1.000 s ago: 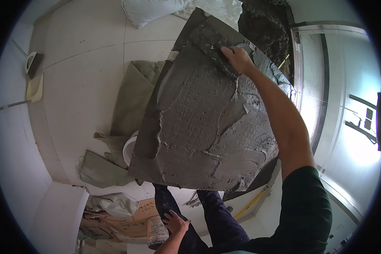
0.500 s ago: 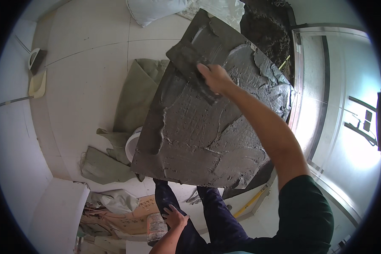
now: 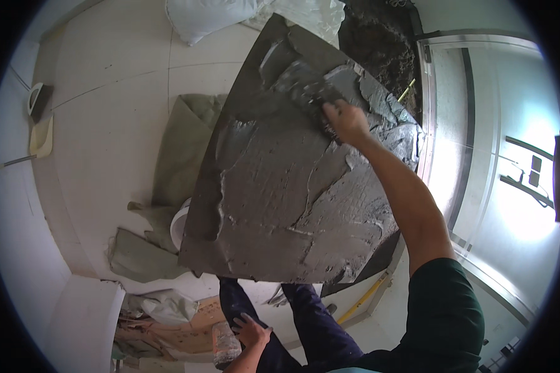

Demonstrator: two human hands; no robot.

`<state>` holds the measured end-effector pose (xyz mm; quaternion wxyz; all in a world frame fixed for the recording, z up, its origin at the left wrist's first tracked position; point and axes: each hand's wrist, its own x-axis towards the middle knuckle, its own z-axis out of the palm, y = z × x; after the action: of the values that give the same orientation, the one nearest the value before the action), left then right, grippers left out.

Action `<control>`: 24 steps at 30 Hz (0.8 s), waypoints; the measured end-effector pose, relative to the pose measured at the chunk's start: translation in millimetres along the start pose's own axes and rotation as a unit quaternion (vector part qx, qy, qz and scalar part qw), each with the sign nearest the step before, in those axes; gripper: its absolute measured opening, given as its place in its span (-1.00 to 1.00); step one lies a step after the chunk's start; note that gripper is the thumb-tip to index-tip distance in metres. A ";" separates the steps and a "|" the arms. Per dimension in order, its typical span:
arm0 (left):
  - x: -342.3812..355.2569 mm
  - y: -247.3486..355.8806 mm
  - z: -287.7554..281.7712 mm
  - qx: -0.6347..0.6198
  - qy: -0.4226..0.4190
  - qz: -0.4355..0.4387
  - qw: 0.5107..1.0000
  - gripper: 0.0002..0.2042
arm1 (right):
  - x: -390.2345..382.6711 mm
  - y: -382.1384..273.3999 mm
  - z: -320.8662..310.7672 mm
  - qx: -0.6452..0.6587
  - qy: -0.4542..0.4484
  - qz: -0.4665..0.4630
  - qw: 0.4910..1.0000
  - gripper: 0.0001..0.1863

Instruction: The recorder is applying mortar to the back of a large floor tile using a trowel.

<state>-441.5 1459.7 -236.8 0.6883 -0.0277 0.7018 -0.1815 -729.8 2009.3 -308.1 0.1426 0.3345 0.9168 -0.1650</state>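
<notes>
Trowel point(image 3: 311, 93) in the upper middle of the frame, its dark blade motion-blurred over wet-looking grey mortar point(image 3: 264, 193); my right hand point(image 3: 350, 122) is wrapped around its handle, fingers curled closed, though how hard I squeeze I cannot tell; my left hand point(image 3: 252, 331), lower centre, rests on a dark trouser leg point(image 3: 267, 351), fingers spread, with nothing visible in it. I judge the trowel stiff and light enough for one hand; the handle is the place to hold it, since a smeared blade would likely be slippery; the mortar looks soft, thick and sticky, and probably drags. Beneath it, the broad slab point(image 3: 204, 211) across the centre seems rigid and heavy under its load, its corners perhaps quick to chip; the smoother strip along its left edge looks the cleanest place to take hold.

Left of centre, a white bucket point(image 3: 179, 227) shows partly past the slab's edge, its contents hidden from me; a stained tub point(image 3: 226, 345) stands at lower left of centre, its contents also unclear; at the top, a white sack point(image 3: 211, 15) bulges, whatever fills it out of sight.
</notes>
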 end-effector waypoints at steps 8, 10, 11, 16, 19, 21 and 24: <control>10.5 3.6 21.5 0.032 -0.036 -0.052 0.997 0.25 | 107.1 -24.2 -45.9 0.374 -0.115 0.070 0.918 -0.44; 12.6 8.8 26.6 0.032 -0.036 -0.057 0.997 0.27 | 140.7 -36.9 -44.1 0.359 -0.103 0.100 0.922 -0.46; 11.4 10.4 28.7 0.031 -0.034 -0.058 0.997 0.28 | 157.4 -32.7 -43.0 0.358 -0.101 0.104 0.922 -0.46; 13.6 11.2 36.1 0.065 -0.018 -0.064 0.996 0.29 | 157.2 -19.1 -32.5 0.372 0.080 0.172 0.909 -0.48; -0.9 14.8 17.8 0.057 -0.023 -0.085 0.994 0.27 | 92.4 -49.7 -23.1 0.455 -0.036 0.081 0.886 -0.50; -7.3 25.2 6.2 0.052 0.013 -0.042 0.998 0.23 | 78.5 -50.0 -5.5 0.091 0.066 -0.181 0.977 -0.56; -18.0 38.0 -15.2 0.048 0.017 -0.034 0.998 0.20 | 37.0 -64.8 19.0 0.173 0.049 0.045 0.983 -0.60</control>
<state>-447.4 1503.6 -231.0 0.6702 -0.0153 0.7025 -0.2389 -796.9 1976.0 -325.7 0.0451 0.4027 0.8644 -0.2978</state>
